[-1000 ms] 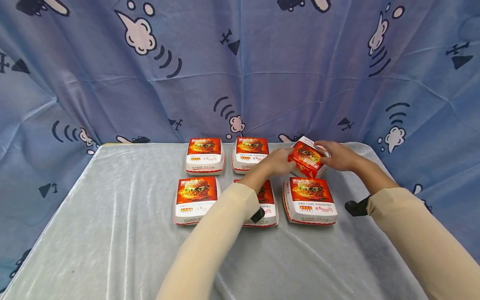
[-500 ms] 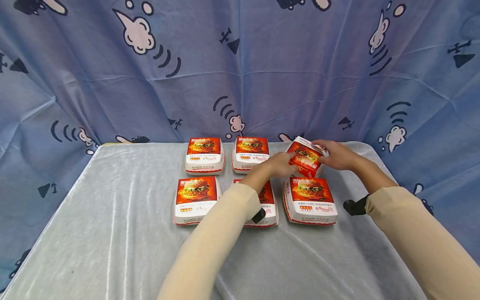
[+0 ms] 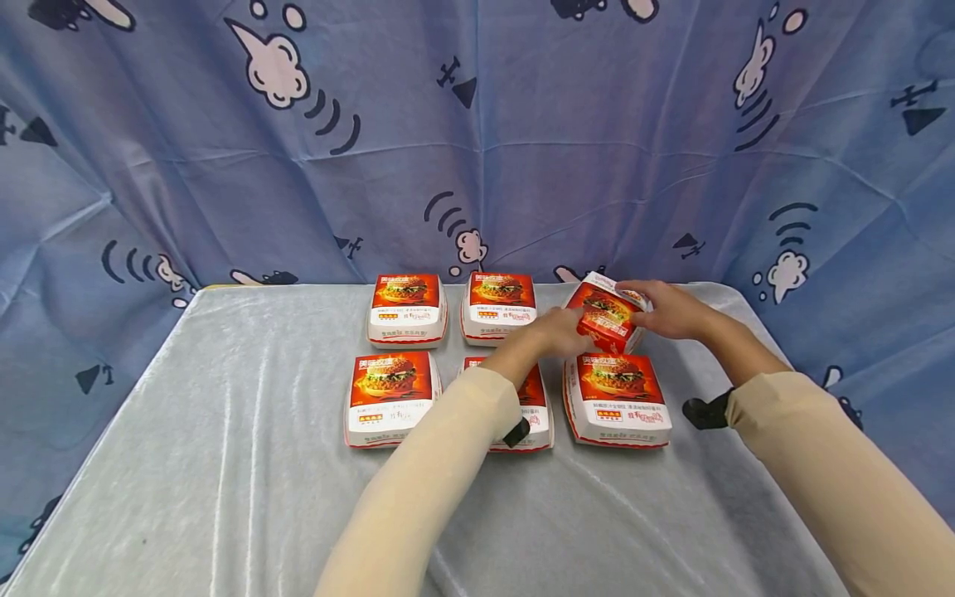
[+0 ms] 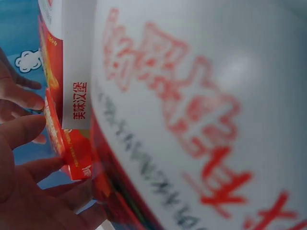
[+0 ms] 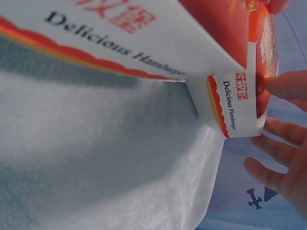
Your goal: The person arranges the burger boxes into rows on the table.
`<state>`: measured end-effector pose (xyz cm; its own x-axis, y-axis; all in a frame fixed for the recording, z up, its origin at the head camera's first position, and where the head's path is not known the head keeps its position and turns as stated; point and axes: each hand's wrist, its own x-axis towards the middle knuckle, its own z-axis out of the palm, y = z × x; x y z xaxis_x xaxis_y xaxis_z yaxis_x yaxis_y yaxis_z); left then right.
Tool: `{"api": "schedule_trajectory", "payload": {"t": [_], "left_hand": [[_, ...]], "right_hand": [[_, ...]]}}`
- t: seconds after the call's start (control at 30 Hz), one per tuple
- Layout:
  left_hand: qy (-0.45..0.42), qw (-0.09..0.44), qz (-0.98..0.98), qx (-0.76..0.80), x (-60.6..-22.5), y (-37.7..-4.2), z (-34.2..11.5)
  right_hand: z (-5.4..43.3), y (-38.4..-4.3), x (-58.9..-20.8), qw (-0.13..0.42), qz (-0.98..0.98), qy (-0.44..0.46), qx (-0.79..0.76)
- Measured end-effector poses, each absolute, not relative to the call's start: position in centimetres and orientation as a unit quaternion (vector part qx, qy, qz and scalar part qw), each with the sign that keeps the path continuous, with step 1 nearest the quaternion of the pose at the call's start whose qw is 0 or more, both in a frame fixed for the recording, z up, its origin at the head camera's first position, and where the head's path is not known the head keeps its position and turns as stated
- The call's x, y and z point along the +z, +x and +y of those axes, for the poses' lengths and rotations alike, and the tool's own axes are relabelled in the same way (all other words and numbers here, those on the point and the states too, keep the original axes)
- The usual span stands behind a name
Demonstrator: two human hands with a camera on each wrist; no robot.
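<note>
At the back right of the table, a red and white hamburger box [image 3: 603, 308] sits turned at an angle, with its white end toward the curtain. My left hand [image 3: 554, 333] holds its near left side; in the left wrist view, that hand's fingers [image 4: 36, 168] reach the box's red panel [image 4: 80, 152]. The far right side is gripped by my right hand [image 3: 671, 310], whose thumb lies on the lid in the right wrist view while other fingers meet the white side [image 5: 242, 125]. Directly in front stands another hamburger box [image 3: 618, 398]. The held box's underside is hidden.
More matching boxes stand in two rows to the left: two at the back [image 3: 406, 311], [image 3: 498, 305] and two in front, one box [image 3: 391, 398] and another box [image 3: 534, 419] partly under my left sleeve. Grey cloth covers the table [image 3: 186, 464]; a blue patterned curtain [image 3: 477, 207] hangs behind.
The held box has shifted slightly left and turned a little between my hands. My left hand has moved slightly toward me; my right hand has edged left. The other boxes stay put.
</note>
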<state>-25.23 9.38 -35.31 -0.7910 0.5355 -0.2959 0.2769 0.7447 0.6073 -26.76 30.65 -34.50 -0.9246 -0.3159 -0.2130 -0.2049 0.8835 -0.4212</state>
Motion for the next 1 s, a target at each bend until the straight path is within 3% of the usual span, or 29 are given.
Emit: {"api": "schedule_trajectory", "payload": {"t": [0.2,0.83,1.0], "left_hand": [[0.189,0.237,0.917,0.26,-35.4,-24.8,9.5],[0.27,0.215,0.915,0.209,-35.5,-24.5,10.4],[0.255,0.217,0.921,0.197,-35.6,-24.6,10.4]], "right_hand": [[30.6,-26.6,-34.6,0.139,0.961,-0.135,-0.199],[30.5,-26.8,-34.7,0.131,0.969,-0.133,-0.164],[30.3,-26.6,-34.4,0.13,0.97,-0.137,-0.154]]}}
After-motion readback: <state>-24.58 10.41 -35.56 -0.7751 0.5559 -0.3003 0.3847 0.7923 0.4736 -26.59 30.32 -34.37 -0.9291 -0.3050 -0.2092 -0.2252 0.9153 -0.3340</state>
